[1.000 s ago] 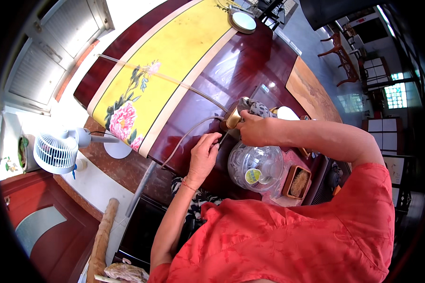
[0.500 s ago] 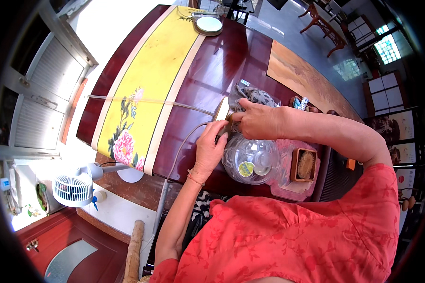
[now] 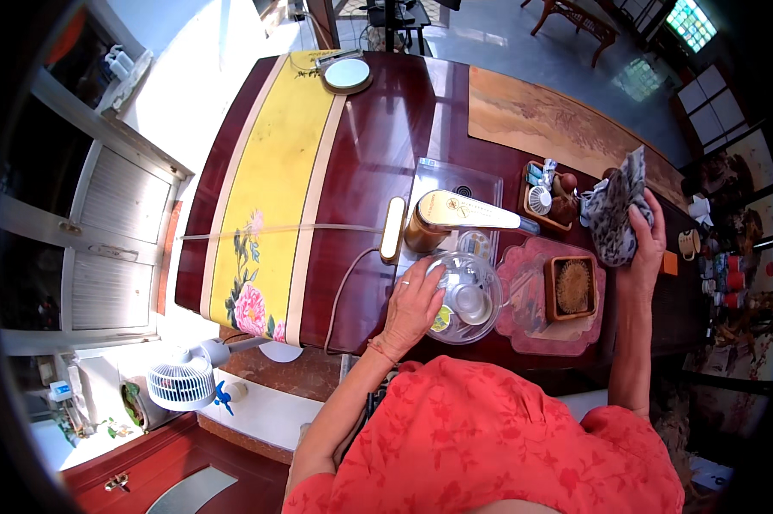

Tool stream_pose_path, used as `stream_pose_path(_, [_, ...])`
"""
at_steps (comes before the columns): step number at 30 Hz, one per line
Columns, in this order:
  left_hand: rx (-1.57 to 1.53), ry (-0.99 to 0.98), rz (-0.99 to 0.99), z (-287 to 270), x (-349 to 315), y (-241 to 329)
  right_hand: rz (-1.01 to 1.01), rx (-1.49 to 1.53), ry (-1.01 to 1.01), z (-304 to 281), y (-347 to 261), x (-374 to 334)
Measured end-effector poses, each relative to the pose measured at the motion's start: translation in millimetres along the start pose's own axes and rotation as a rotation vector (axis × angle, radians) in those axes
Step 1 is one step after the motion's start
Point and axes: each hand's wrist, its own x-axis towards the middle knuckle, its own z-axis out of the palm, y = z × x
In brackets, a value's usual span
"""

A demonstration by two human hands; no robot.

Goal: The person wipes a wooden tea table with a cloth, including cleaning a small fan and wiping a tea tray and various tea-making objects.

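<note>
My right hand (image 3: 650, 236) is closed around a bunched grey cloth (image 3: 614, 218) with dark spots, holding it up at the right side of the table. The fingers of my left hand (image 3: 415, 300) lie stretched out against the left rim of a clear, round, lidded glass vessel (image 3: 481, 283); the fingertips are partly hard to see through the glare. Just beyond that hand stands an appliance with a long white-and-gold top (image 3: 465, 211) and an amber body. Beside it is a slim white-and-gold piece (image 3: 392, 230) joined to a tube and cord.
A pink scalloped tray (image 3: 528, 325) holds a square wooden box (image 3: 572, 289) with a round bristly thing. Behind it, a wooden tray (image 3: 545, 197) carries small items. A yellow flowered runner (image 3: 275, 197) crosses the dark red table, with a round pad (image 3: 347, 75) at its far end.
My right hand has carried the cloth from beside the appliance to the right, uncovering the appliance's top. My left hand has moved from the slim piece to the glass vessel. The view has shifted.
</note>
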Motion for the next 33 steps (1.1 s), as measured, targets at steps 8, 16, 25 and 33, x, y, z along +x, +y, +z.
stream_pose_path(8, [0.051,-0.043,-0.021,-3,0,5,0.512,-0.117,-0.533,42,135,-34])
stream_pose_path(16, [0.140,-0.040,-0.095,4,-3,10,0.401,-0.336,-1.069,54,181,-2])
stream_pose_path(25, [0.140,0.000,-0.112,3,-5,11,0.655,-0.448,-0.962,74,204,8])
stream_pose_path(33, [0.124,0.020,-0.111,11,-3,12,0.710,-0.120,-0.962,57,232,5])
